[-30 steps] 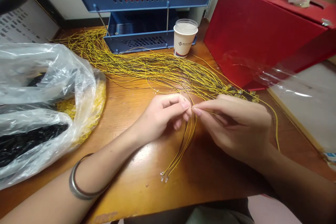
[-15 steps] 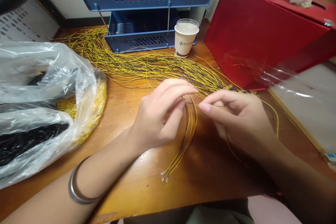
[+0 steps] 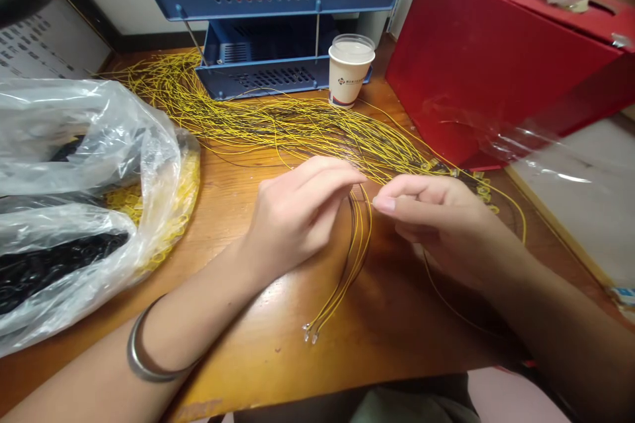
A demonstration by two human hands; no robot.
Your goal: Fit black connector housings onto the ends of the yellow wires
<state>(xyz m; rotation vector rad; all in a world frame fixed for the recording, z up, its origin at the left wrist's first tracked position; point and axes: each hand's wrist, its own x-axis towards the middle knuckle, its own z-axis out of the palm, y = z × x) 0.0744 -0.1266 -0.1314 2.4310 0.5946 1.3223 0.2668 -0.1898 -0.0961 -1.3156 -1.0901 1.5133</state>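
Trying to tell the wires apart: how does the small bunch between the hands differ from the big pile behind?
The small bunch is a few strands lying side by side, ends together near the table edge; the big pile is many strands, tangled and spread wide. Both are mostly thin yellow wire.

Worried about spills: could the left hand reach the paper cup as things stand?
Probably yes: only loose yellow wires lie on the table between the left hand and the paper cup, which stands in the open.
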